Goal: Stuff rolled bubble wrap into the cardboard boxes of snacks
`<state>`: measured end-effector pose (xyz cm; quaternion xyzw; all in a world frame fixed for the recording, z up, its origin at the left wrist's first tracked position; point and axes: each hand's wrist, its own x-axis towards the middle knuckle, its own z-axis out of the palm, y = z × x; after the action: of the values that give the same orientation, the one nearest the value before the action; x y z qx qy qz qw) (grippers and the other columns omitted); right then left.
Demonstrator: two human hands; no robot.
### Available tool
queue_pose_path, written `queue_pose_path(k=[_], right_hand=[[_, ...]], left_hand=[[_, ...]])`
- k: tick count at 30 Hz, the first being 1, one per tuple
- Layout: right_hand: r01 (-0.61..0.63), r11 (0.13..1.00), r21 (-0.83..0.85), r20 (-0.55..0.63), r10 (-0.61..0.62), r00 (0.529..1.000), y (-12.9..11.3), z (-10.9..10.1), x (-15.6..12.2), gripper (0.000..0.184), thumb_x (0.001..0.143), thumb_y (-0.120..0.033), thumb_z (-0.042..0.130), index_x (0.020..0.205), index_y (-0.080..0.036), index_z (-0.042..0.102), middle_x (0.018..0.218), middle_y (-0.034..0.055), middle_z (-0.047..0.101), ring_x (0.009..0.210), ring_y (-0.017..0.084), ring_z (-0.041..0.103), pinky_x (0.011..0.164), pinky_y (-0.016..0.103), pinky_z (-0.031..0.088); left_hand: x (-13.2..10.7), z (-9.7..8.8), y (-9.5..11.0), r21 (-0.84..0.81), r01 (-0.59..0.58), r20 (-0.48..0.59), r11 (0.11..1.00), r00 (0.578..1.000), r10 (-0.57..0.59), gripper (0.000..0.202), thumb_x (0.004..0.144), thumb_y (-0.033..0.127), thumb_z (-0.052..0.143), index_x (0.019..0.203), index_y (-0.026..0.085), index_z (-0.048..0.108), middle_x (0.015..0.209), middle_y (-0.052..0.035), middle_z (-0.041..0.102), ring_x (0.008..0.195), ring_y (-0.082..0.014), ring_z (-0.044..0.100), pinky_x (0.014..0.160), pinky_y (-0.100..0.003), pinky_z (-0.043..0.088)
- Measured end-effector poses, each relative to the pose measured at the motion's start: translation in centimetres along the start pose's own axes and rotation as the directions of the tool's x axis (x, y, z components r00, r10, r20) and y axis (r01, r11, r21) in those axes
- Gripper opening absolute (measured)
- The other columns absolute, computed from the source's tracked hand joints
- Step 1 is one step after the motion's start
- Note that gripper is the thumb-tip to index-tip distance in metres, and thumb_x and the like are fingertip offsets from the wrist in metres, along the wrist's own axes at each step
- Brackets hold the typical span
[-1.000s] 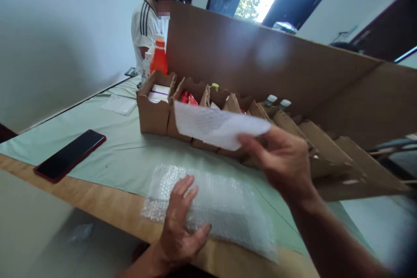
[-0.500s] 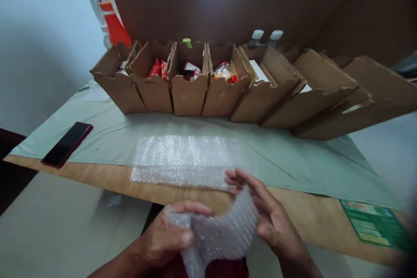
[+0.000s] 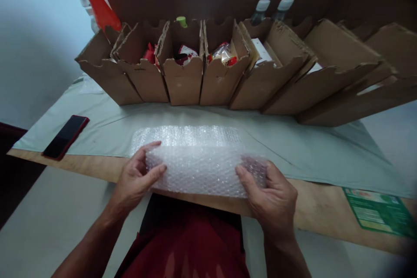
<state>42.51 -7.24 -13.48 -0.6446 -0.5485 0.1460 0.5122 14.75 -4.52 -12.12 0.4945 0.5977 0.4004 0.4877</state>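
Note:
A clear sheet of bubble wrap (image 3: 198, 171) is stretched between my two hands, above the table's front edge. My left hand (image 3: 137, 178) pinches its left end, thumb in front and fingers behind. At the other end my right hand (image 3: 272, 195) grips it with the thumb on the near face; the right fingers show faintly through the plastic. Just behind the held sheet, another piece of bubble wrap (image 3: 189, 134) lies flat on the pale green cloth, partly covered from sight.
Several cardboard bins (image 3: 183, 84) holding packets stand in a row across the back. Bottles with white caps (image 3: 263, 5) and an orange-red bottle (image 3: 100, 6) rise behind them. A phone (image 3: 65, 137) lies at left, a green printed sheet (image 3: 379, 210) at right.
The bubble wrap, crumpled and bent low before me, is now spread out flat and raised. My right hand has closed on its right end, and my left hand has moved left and up.

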Motion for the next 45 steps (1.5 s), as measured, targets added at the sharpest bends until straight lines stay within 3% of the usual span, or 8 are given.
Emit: queue_pose_path(k=[3,7,12,17,25,31,37,45], right_hand=[[0.215,0.951,-0.222,0.03,-0.213,0.977,0.5,2.3,1.0,0.028,0.096,-0.037,0.068,0.117,-0.02,0.072,0.101,0.0064,0.079,0.086,0.021,0.073,0.081,0.036,0.058],[0.301,0.814,-0.498,0.174,-0.246,0.954,3.0,3.5,1.1,0.047,0.101,-0.043,0.058,0.137,-0.011,0.059,0.099,0.0119,0.076,0.086,0.028,0.07,0.079,0.046,0.054],[0.341,0.813,-0.471,0.022,-0.376,0.926,1.7,0.9,0.0,0.034,0.097,-0.025,0.068,0.129,-0.014,0.062,0.11,0.0138,0.073,0.096,0.028,0.071,0.087,0.045,0.054],[0.551,0.82,-0.157,0.267,-0.502,0.823,-1.2,2.4,0.3,0.03,0.097,-0.008,0.062,0.125,-0.017,0.064,0.114,0.0107,0.069,0.101,0.02,0.07,0.086,0.033,0.058],[0.488,0.826,-0.282,0.497,-0.309,0.811,2.6,6.1,1.9,0.02,0.102,-0.019,0.056,0.118,-0.019,0.067,0.11,0.0089,0.069,0.095,0.023,0.07,0.08,0.036,0.06],[0.45,0.83,-0.329,0.527,-0.234,0.817,1.9,6.0,1.8,0.02,0.097,-0.014,0.061,0.115,-0.02,0.067,0.111,0.0082,0.068,0.095,0.023,0.069,0.078,0.036,0.059],[0.437,0.827,-0.353,0.529,-0.209,0.822,2.0,6.2,1.7,0.022,0.096,-0.014,0.064,0.117,-0.021,0.067,0.113,0.0084,0.069,0.093,0.023,0.069,0.078,0.036,0.058],[0.427,0.841,-0.334,0.504,-0.223,0.834,2.4,6.3,1.5,0.023,0.096,-0.015,0.064,0.117,-0.021,0.068,0.113,0.0088,0.069,0.094,0.024,0.069,0.079,0.037,0.058]], left_hand=[[2.4,-0.2,0.0,0.351,-0.164,-0.092,0.922,0.974,0.208,0.068,0.086,0.036,0.075,0.148,0.022,0.052,0.075,0.004,0.061,0.066,-0.0143,0.059,0.066,-0.026,0.052],[4.1,-0.1,-2.8,0.751,-0.226,-0.016,0.621,0.933,0.359,0.07,0.087,0.024,0.071,0.152,0.021,0.046,0.098,-0.0053,0.069,0.083,-0.0219,0.067,0.078,-0.036,0.058],[2.9,-0.8,-2.7,0.808,-0.412,0.054,0.421,0.764,0.643,0.057,0.096,0.029,0.067,0.149,0.019,0.048,0.132,-0.0181,0.059,0.111,-0.0299,0.065,0.091,-0.046,0.06],[3.3,0.4,0.2,0.731,-0.631,0.284,0.259,0.627,0.726,0.031,0.098,0.013,0.061,0.127,0.022,0.062,0.121,-0.0117,0.065,0.109,-0.0269,0.063,0.093,-0.044,0.057],[7.8,0.3,-2.8,0.67,-0.663,0.467,0.335,0.727,0.503,0.018,0.096,0.02,0.061,0.111,0.019,0.072,0.101,-0.0089,0.068,0.091,-0.0243,0.064,0.079,-0.039,0.057],[9.8,-0.8,0.5,0.664,-0.676,0.532,0.32,0.728,0.433,0.035,0.098,0.036,0.059,0.126,0.017,0.068,0.124,-0.0151,0.068,0.111,-0.0295,0.064,0.094,-0.044,0.053],[14.7,1.2,4.2,0.767,-0.59,0.631,0.253,0.765,-0.128,0.101,0.076,0.051,0.079,0.157,0.011,0.037,0.143,-0.0221,0.061,0.13,-0.0389,0.058,0.105,-0.046,0.046],[17.1,4.8,6.4,0.838,-0.483,0.54,0.254,0.665,-0.516,0.044,0.065,0.044,0.083,0.1,0.018,0.074,0.088,-0.0045,0.078,0.076,-0.0233,0.07,0.062,-0.027,0.047]])
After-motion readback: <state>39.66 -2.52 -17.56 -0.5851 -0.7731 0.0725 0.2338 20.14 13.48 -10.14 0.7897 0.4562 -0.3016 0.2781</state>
